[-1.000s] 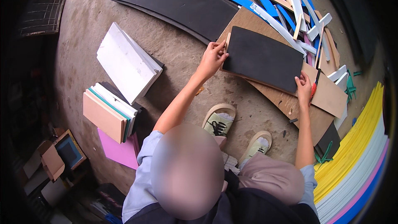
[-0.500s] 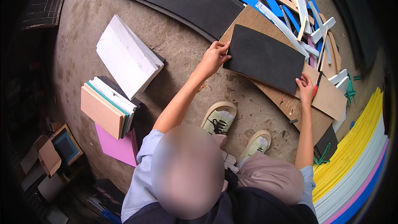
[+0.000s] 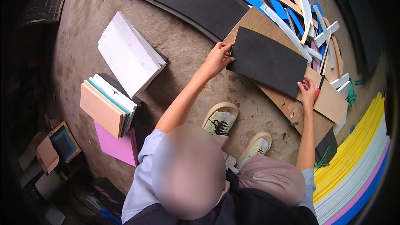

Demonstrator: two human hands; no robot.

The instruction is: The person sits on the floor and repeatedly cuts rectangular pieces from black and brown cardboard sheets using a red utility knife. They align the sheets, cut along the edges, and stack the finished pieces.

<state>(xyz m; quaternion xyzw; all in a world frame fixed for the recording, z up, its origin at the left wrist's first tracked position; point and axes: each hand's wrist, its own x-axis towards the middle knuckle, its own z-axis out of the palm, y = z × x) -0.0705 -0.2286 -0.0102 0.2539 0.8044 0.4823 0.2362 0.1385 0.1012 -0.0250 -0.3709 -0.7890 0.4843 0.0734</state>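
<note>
A black rectangular foam sheet (image 3: 268, 60) is held between my two hands, above a brown wooden board (image 3: 287, 110) on the floor. My left hand (image 3: 218, 59) pinches its left edge near the far corner. At the opposite end, my right hand (image 3: 307, 89) grips the near right corner, fingertips on the edge. Close beside the right hand lies a tool with a red handle (image 3: 317, 93), partly hidden. A tan sheet (image 3: 329, 96) lies to the right of that hand, over the board.
Stacked white sheets (image 3: 129, 56), mixed-colour sheets (image 3: 102, 110) and pink sheets (image 3: 114, 143) stand at left. A long black sheet stack (image 3: 183, 0) lies beyond. Offcut strips (image 3: 306, 12) pile up far right; yellow, pale blue, pink and blue sheets (image 3: 354, 158) stand near right.
Both hands still hold the black foam sheet, which has shifted very slightly. The whole view has also moved a little; no grip has changed.
</note>
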